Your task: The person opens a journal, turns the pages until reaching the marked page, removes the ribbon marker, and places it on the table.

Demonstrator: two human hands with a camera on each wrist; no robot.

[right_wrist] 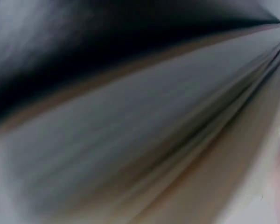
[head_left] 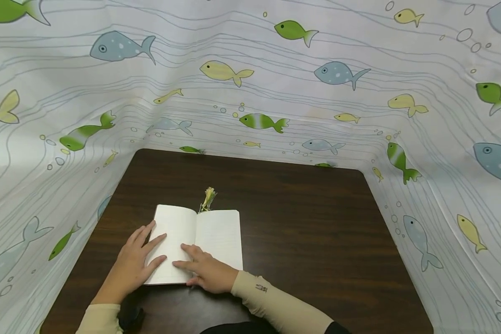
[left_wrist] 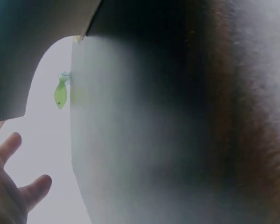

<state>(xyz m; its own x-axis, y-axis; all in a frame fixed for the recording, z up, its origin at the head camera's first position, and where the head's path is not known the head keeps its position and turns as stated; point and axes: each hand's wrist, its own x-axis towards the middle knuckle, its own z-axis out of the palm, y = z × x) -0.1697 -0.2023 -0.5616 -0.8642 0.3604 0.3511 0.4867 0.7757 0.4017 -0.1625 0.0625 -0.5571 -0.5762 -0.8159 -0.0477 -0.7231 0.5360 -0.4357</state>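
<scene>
An open notebook (head_left: pixel 219 232) with white, faintly lined pages lies on the dark wooden table (head_left: pixel 309 232). My left hand (head_left: pixel 131 264) lies along its left edge, fingers spread and their tips over the left page. Across the lower part of the pages, near the centre fold, my right hand (head_left: pixel 210 271) rests with fingers extended. Some fingers of the left hand (left_wrist: pixel 18 191) show at the lower left of the left wrist view. In the right wrist view the notebook's page edges (right_wrist: pixel 107 121) fill much of the picture, blurred.
Just beyond the notebook's top edge lies a small bunch of yellowish flowers (head_left: pixel 208 198) with green stems. A white curtain (head_left: pixel 267 83) printed with fish surrounds the far side and both sides of the table.
</scene>
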